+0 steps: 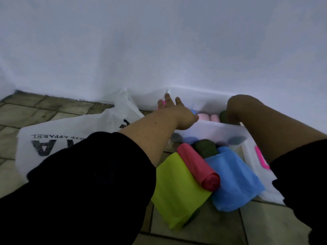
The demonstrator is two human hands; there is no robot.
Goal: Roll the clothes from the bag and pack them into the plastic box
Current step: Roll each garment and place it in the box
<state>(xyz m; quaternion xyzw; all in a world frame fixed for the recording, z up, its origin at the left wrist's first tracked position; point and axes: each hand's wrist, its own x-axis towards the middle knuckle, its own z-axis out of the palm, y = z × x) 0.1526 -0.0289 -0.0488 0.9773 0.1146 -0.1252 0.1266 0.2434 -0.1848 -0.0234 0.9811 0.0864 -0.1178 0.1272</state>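
Note:
The translucent plastic box [221, 131] stands against the wall. Inside it lie pink rolls [203, 116] and a dark green roll [223, 114]. My left hand [175, 110] stretches over the box's left end with fingers spread and nothing in it. My right hand [233, 112] bends down into the box's right part, and its fingers are hidden. The white bag [70, 138] with black lettering lies on the floor at the left. In front of the box lie a red roll [200, 167], a lime-green cloth [177, 191], a blue cloth [233, 179] and a dark green roll [206, 148].
A white wall rises right behind the box. A white plastic part with a pink latch [261, 160] runs along the box's right side toward me. The floor [53, 106] is tiled. My dark sleeves fill the lower left and right of the view.

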